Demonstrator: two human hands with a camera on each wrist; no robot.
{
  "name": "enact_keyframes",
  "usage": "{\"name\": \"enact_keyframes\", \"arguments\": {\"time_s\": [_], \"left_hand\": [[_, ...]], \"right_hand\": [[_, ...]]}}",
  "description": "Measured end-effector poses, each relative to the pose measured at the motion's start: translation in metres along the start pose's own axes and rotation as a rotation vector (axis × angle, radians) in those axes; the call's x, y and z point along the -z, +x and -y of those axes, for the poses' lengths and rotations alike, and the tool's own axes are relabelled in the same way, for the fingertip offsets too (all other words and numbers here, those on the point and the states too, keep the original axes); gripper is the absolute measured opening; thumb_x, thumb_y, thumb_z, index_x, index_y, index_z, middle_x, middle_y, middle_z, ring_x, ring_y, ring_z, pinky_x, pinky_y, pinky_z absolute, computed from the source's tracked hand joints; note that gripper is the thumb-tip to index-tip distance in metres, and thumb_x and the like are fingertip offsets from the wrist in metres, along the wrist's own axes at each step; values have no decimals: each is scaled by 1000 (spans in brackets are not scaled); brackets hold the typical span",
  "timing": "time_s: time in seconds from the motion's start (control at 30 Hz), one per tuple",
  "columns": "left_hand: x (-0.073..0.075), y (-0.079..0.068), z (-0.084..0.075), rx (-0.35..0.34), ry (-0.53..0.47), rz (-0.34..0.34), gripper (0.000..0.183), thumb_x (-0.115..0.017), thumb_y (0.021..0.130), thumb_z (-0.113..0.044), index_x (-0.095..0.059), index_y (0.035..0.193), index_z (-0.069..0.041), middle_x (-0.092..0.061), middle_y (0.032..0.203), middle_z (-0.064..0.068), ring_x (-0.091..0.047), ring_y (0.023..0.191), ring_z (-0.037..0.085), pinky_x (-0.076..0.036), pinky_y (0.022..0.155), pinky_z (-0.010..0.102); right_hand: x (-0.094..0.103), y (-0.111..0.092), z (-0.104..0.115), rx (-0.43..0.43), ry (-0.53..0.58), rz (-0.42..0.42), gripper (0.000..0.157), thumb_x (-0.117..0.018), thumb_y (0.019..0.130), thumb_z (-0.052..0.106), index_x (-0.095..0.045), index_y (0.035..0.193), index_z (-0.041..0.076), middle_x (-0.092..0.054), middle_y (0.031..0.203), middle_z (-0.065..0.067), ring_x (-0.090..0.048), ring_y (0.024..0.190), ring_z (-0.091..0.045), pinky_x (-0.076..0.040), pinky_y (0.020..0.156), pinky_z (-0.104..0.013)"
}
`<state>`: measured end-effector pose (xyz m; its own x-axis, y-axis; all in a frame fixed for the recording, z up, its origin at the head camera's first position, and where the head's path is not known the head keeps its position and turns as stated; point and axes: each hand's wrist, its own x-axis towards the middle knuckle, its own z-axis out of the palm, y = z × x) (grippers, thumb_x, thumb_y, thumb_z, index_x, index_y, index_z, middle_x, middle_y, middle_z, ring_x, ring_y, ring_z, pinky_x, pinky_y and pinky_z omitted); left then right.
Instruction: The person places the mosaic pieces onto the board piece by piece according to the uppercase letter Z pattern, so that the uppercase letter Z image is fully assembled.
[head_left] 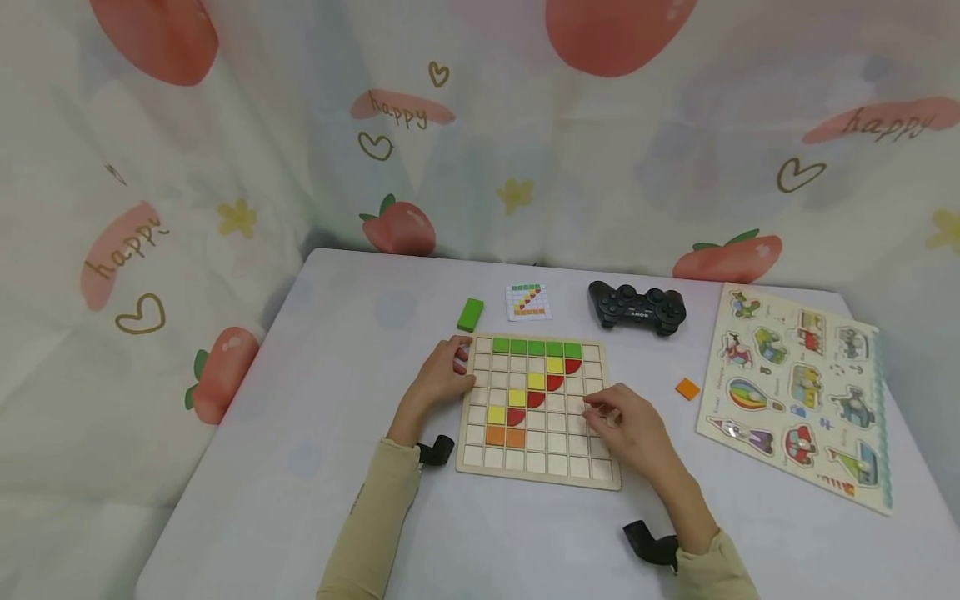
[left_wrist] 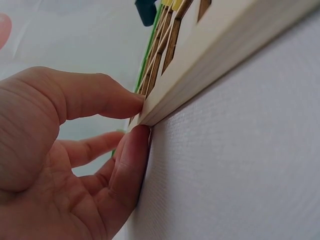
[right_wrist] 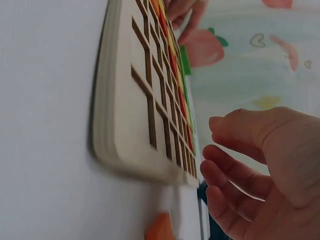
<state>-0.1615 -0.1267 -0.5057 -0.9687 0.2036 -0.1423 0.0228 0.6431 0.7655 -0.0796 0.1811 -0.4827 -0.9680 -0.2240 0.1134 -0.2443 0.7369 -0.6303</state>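
A wooden grid board lies flat in the middle of the table. In its squares sit a row of green tiles, a diagonal of yellow squares with red quarter-round tiles beside them, and two orange squares below. My left hand holds the board's left edge; in the left wrist view the thumb is on top and a finger against the side. Over the board's right edge hovers my right hand, fingers loosely curled with nothing between them in the right wrist view.
Behind the board are a green block, a small pattern card and a black game controller. To the right lie a loose orange square and a picture puzzle board. A printed curtain hangs behind the table.
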Motion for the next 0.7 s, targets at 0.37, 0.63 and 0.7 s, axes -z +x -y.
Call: {"name": "enact_keyframes", "arguments": {"time_s": [0.37, 0.63, 0.7], "left_hand": [[-1, 1, 1, 18, 9, -1, 65, -72, 81, -7, -47, 142, -6, -54, 109, 10, -58, 94, 21, -49, 79, 34], [-2, 0, 0, 13, 8, -3, 64, -72, 81, -7, -47, 141, -6, -54, 108, 10, -58, 93, 22, -49, 79, 35], [-2, 0, 1, 5, 6, -4, 64, -72, 81, -6, -47, 141, -5, -55, 108, 10, -58, 93, 22, -49, 79, 35]], "right_hand": [[55, -25, -48, -103, -67, 90, 36, -76, 83, 7, -67, 117, -1, -69, 110, -16, -62, 101, -33, -49, 85, -47], [53, -36, -62, -17, -67, 40, 34, -81, 76, 1, -72, 109, 2, -72, 102, -8, -63, 92, -27, -47, 78, -23], [52, -36, -63, -2, -67, 11, 35, -82, 74, -2, -72, 107, 2, -71, 99, -6, -63, 87, -25, -49, 76, -21]]}}
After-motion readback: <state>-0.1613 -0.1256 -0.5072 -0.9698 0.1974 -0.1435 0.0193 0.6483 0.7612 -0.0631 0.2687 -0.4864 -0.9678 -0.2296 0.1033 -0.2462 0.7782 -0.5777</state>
